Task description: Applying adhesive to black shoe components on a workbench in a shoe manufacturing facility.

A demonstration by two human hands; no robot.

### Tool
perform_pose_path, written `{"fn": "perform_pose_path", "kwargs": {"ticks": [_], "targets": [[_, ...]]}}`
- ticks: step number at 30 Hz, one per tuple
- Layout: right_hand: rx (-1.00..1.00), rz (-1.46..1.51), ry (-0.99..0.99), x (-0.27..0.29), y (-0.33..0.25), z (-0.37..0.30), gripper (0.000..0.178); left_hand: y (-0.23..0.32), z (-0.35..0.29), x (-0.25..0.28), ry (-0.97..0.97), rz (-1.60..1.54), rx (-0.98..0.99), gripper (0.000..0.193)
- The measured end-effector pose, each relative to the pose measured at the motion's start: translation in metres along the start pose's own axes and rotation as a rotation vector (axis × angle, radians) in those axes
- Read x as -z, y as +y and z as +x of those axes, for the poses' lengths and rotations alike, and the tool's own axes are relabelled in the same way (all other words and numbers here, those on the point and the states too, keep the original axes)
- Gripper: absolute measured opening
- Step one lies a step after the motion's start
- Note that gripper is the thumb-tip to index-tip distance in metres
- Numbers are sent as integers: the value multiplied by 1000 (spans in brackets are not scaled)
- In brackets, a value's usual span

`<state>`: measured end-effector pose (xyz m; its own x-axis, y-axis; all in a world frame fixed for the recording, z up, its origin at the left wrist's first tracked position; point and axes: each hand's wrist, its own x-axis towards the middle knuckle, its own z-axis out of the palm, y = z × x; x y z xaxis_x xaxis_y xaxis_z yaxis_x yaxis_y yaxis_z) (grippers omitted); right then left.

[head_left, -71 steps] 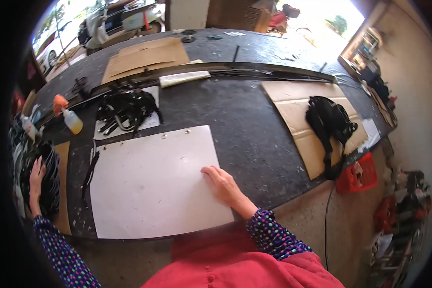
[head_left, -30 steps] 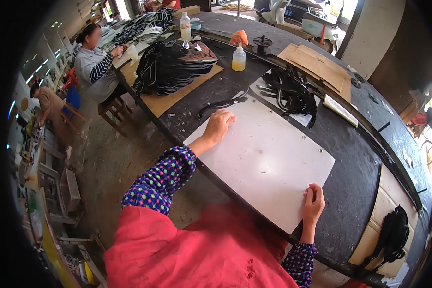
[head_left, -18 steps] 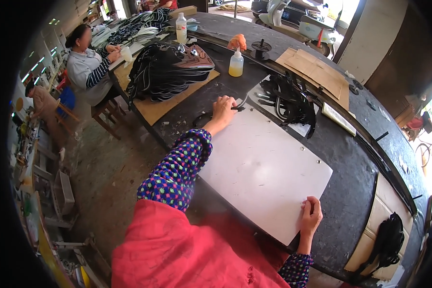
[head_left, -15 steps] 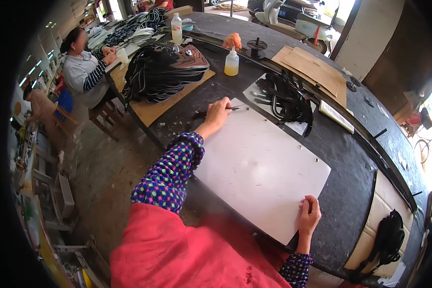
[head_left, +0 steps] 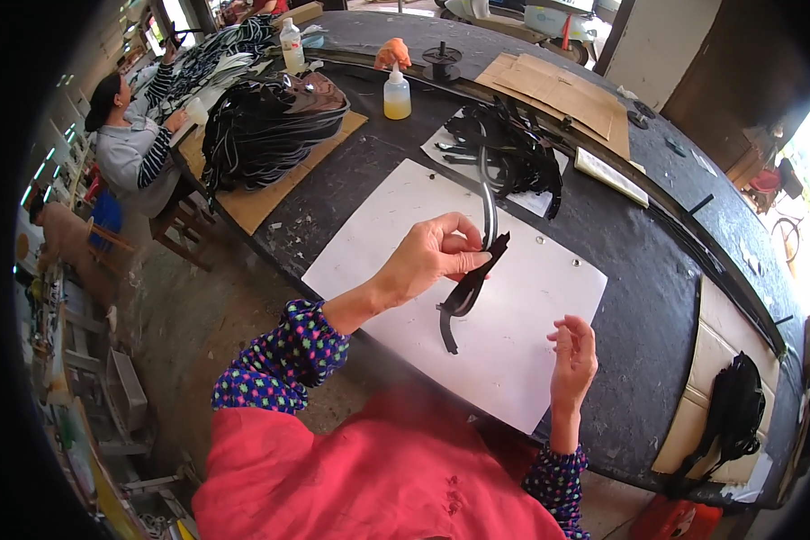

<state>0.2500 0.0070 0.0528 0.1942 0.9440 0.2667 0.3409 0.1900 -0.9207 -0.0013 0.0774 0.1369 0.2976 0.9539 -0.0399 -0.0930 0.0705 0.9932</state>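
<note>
Apparent strip-positioning: left hand (head_left: 420, 263) pinches black strips (head_left: 463, 295) beneath white board's far edge level, over white board (head_left: 506, 346); right hand (head_left: 574, 362), rightward, fingers parted, should likely assist.

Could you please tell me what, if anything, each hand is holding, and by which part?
The left hand pinches black strips around mid-length, between thumb and fingers; the right hand appears empty.

from here i see the dark desk (head_left: 643, 297) carrying a white board (head_left: 504, 337), cardboard sheets (head_left: 567, 97), squeeze bottle (head_left: 397, 98) and black spool (head_left: 441, 65).
</note>
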Motion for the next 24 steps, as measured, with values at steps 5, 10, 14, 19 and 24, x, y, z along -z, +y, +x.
{"fn": "perform_pose_path", "kwargs": {"ticks": [5,10,14,19,24], "targets": [[30,323,-37,-24,-51,9,31,-17,-16,-61,-180,-161,118,14],[116,333,100,-3,-39,-1,16,-14,-15,-92,-326,-475,263,31],[308,197,130,0,-32,-17,12,-31,-14,-109,-214,-163,248,27],[363,86,304,18,-31,-31,12,-56,-8,-107,-176,-174,215,25],[87,845,-114,43,-48,-55,5,-75,7,-91,216,-338,240,26]]}}
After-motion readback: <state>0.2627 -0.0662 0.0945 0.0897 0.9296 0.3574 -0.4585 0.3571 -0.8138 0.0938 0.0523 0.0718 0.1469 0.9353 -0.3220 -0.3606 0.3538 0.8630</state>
